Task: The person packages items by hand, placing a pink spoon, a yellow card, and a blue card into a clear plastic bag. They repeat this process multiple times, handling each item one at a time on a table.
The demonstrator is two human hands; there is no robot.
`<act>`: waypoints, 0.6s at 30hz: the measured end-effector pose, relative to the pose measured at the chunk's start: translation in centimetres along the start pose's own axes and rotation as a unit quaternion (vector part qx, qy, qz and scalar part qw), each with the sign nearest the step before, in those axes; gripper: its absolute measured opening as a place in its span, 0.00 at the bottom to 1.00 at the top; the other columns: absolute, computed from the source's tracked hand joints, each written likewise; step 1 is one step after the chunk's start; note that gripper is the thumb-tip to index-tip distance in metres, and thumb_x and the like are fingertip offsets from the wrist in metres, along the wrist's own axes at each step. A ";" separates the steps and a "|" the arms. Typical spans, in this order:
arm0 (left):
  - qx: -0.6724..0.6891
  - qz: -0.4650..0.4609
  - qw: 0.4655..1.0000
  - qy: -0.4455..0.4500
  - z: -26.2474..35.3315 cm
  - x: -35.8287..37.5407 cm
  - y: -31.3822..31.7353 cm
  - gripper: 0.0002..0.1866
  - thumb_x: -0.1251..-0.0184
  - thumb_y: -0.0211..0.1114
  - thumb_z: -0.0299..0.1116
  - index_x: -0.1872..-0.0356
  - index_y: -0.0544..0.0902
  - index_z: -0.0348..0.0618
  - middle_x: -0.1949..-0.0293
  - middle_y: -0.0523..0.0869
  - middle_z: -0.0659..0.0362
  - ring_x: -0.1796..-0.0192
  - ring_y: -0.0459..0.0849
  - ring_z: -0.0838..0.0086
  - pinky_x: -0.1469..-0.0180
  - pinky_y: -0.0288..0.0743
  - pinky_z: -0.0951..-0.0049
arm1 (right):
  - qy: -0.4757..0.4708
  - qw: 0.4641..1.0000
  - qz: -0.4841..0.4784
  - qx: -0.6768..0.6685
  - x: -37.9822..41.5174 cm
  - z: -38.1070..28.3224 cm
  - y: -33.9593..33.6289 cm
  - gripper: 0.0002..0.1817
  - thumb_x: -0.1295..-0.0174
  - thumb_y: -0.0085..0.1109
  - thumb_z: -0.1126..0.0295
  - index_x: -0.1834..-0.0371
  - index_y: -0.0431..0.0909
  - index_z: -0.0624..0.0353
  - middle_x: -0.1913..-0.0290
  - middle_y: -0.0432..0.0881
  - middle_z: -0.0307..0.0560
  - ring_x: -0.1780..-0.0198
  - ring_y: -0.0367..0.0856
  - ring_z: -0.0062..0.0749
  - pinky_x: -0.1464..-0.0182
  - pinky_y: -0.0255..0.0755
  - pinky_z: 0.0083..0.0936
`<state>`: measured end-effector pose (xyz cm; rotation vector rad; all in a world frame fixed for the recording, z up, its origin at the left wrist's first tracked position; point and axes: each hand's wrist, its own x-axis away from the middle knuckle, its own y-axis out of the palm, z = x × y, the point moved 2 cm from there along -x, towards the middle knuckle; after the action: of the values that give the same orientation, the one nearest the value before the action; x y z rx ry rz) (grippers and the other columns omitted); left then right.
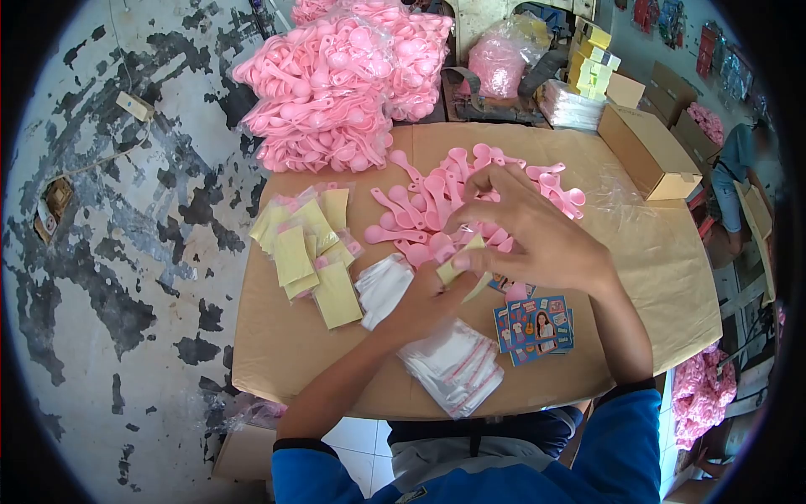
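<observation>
My left hand [426, 301] is closed on a small yellow card [464, 262] that seems to be in a clear plastic bag. Over the same card hovers my right hand [541, 231], its thumb near the card and its fingers curved and apart. Beneath and beyond both hands lies a loose pile of pink measuring spoons [432, 197]. Close to my left forearm are stacks of empty clear plastic bags [457, 370] and white bags [384, 286]. Blue printed cards [537, 329] rest below my right hand, with one pink spoon partly over them.
Packed yellow-card bags [315, 244] are heaped on the brown-paper-covered table [680, 277] at left. Large bags of pink spoons [336, 92] stand at the back left. A cardboard box [646, 155] sits at the back right. Another person [735, 181] is at far right.
</observation>
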<state>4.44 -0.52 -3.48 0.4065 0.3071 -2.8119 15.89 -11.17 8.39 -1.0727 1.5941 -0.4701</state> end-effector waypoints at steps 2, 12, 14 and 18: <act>0.125 -0.016 0.991 -0.047 1.3 0.1 -0.2 0.16 0.26 0.57 0.34 0.45 0.77 0.34 0.56 0.85 0.58 0.54 0.83 0.78 0.53 0.76 0.76 | -0.065 0.998 -0.002 0.009 0.1 0.5 -0.4 0.12 0.44 0.68 0.65 0.60 0.83 0.58 0.56 0.80 0.51 0.52 0.78 0.42 0.47 0.71 0.35; 0.217 -0.091 0.961 -0.146 2.6 -0.1 -1.1 0.21 0.26 0.57 0.35 0.38 0.73 0.33 0.53 0.86 0.50 0.54 0.87 0.69 0.52 0.81 0.70 | -0.012 0.973 -0.129 -0.192 -0.3 2.4 0.0 0.07 0.46 0.67 0.77 0.64 0.83 0.60 0.64 0.83 0.44 0.60 0.82 0.33 0.55 0.75 0.28; 0.247 -0.083 0.955 -0.140 2.8 -0.1 -0.9 0.21 0.26 0.57 0.35 0.38 0.72 0.33 0.53 0.86 0.49 0.54 0.87 0.68 0.53 0.81 0.70 | -0.008 0.973 -0.128 -0.192 -0.3 2.4 0.1 0.07 0.46 0.67 0.77 0.64 0.83 0.61 0.64 0.84 0.45 0.61 0.82 0.33 0.56 0.76 0.27; 0.254 -0.085 0.953 -0.141 2.7 -0.2 -0.9 0.21 0.26 0.57 0.34 0.37 0.71 0.33 0.53 0.85 0.50 0.54 0.87 0.67 0.52 0.81 0.70 | -0.001 0.975 -0.120 -0.187 -0.4 2.2 0.3 0.08 0.46 0.68 0.76 0.63 0.84 0.61 0.63 0.84 0.46 0.61 0.82 0.33 0.57 0.76 0.29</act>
<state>3.65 -0.28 -0.79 0.0736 -0.4750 -3.0419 17.82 -10.24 7.69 -1.5609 1.5947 -0.3321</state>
